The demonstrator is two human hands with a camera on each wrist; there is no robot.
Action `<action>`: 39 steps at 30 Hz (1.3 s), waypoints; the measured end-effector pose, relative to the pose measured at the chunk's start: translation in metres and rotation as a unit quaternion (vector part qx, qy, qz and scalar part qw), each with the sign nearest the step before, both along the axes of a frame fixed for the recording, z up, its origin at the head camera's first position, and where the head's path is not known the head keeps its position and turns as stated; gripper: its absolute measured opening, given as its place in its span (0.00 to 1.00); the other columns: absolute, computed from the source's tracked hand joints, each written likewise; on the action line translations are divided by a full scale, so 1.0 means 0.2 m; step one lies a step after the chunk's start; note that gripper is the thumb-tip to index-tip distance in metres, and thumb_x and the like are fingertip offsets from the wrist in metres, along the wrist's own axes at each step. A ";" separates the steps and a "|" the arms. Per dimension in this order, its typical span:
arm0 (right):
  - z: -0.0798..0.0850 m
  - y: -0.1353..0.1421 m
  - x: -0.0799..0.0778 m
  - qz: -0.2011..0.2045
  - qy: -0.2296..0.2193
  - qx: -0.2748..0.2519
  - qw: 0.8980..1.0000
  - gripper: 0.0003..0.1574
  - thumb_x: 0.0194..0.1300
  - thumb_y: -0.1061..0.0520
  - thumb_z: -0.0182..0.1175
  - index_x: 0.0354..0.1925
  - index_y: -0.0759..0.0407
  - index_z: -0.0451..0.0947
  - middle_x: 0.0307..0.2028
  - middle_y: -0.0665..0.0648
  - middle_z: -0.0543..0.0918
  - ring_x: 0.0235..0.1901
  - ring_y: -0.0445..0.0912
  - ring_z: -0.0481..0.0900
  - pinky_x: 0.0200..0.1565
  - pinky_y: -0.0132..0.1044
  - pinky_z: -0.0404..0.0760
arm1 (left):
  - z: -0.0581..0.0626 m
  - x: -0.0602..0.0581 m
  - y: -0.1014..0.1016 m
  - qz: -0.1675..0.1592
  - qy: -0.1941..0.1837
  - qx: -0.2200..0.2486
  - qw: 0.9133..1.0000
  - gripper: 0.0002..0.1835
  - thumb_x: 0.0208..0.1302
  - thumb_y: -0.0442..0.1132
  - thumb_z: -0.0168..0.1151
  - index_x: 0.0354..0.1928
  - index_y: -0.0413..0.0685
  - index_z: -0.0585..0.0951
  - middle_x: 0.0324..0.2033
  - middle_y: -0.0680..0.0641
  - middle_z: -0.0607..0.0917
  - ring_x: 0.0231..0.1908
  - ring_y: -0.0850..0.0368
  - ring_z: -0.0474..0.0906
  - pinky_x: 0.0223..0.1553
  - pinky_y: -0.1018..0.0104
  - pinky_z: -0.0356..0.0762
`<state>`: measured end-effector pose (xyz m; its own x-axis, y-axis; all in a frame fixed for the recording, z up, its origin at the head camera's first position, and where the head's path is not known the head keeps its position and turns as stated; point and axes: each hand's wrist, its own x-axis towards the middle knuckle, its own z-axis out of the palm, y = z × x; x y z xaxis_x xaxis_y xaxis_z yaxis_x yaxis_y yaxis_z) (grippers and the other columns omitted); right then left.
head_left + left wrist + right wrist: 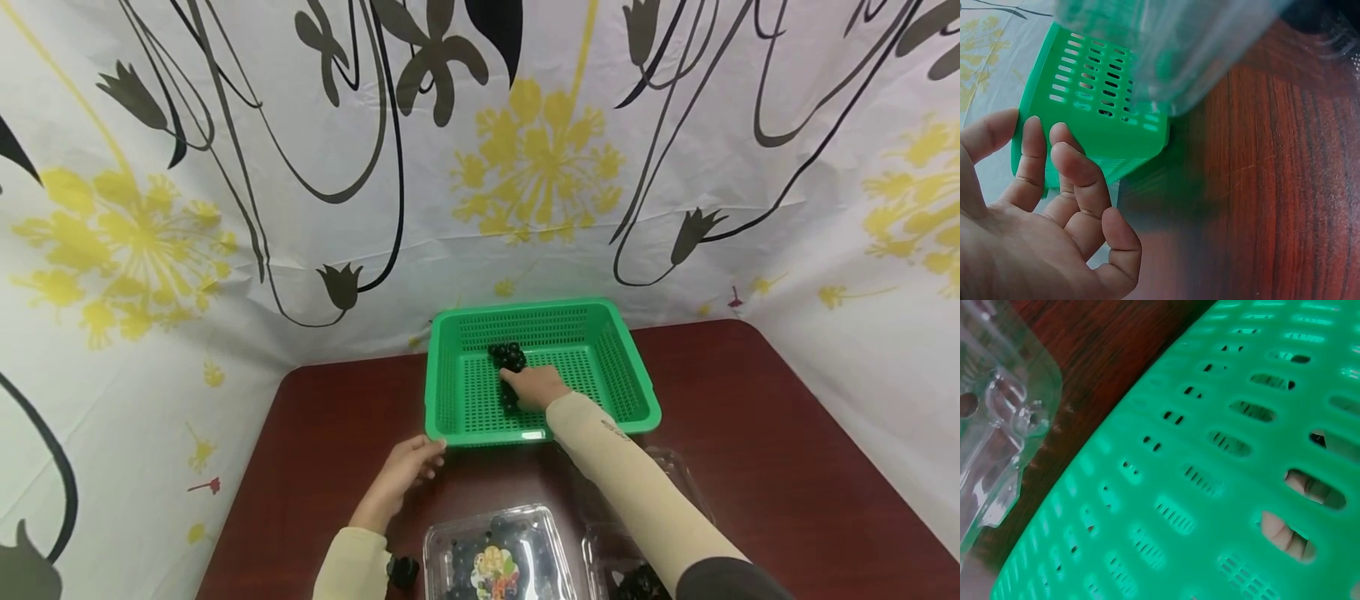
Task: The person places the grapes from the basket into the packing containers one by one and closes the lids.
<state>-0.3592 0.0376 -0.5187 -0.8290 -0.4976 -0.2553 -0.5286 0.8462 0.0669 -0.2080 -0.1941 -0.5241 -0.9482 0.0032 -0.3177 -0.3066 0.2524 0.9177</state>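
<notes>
A bunch of dark grapes (507,357) lies in the green plastic basket (480,437). My right hand (537,387) reaches over the near rim and grips the bunch, its thumb across the grapes. Through the slots in the right wrist view, parts of the fingers (1285,536) show; the basket wall hides the rest. At the basket's near left corner, my left hand (408,467) pinches the rim between thumb and forefinger. The left wrist view shows its other fingers (1082,178) loosely bent below the rim.
In front of me stands a closed clear plastic box (450,533) of dark fruit with a fruit label. Beside it, under my right arm, is an open clear box (596,558) with dark grapes (641,583). A patterned cloth (525,275) hangs behind the dark red table (300,467).
</notes>
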 end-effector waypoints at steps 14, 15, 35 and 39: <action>0.00 0.03 -0.01 0.015 0.025 -0.040 0.999 0.34 0.65 0.49 0.62 0.65 0.42 0.60 0.17 0.50 0.70 0.14 0.41 0.58 0.17 0.35 0.54 | 0.00 -0.01 0.01 0.001 0.007 0.008 1.000 0.18 0.65 0.55 0.58 0.31 0.46 0.76 0.28 0.52 0.79 0.28 0.57 0.72 0.34 0.61 0.68; 0.00 0.03 -0.01 0.016 0.026 -0.042 0.999 0.34 0.65 0.49 0.62 0.65 0.42 0.60 0.17 0.50 0.71 0.14 0.41 0.59 0.17 0.35 0.54 | 0.00 -0.02 0.01 0.001 0.007 0.007 1.000 0.18 0.65 0.55 0.58 0.31 0.47 0.76 0.28 0.52 0.79 0.28 0.57 0.72 0.33 0.62 0.68; 0.07 0.09 -0.01 -0.026 -0.025 -0.091 0.995 0.34 0.66 0.49 0.61 0.66 0.40 0.59 0.22 0.51 0.74 0.16 0.43 0.64 0.18 0.36 0.58 | -0.01 -0.01 0.02 0.013 0.006 0.021 1.000 0.16 0.67 0.51 0.58 0.32 0.45 0.76 0.28 0.51 0.78 0.27 0.57 0.70 0.33 0.62 0.67; 0.09 0.11 0.00 -0.022 -0.027 -0.093 0.995 0.34 0.67 0.50 0.60 0.67 0.41 0.59 0.19 0.51 0.73 0.15 0.42 0.62 0.18 0.36 0.56 | -0.01 -0.01 0.02 0.019 0.007 0.026 0.999 0.16 0.67 0.51 0.58 0.30 0.46 0.76 0.29 0.51 0.79 0.27 0.57 0.71 0.33 0.61 0.67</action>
<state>-0.3588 0.0598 -0.5010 -0.8381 -0.5045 -0.2075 -0.4899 0.8634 -0.1205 -0.2100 -0.1903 -0.5260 -0.9520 -0.0165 -0.3056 -0.3030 0.1919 0.9335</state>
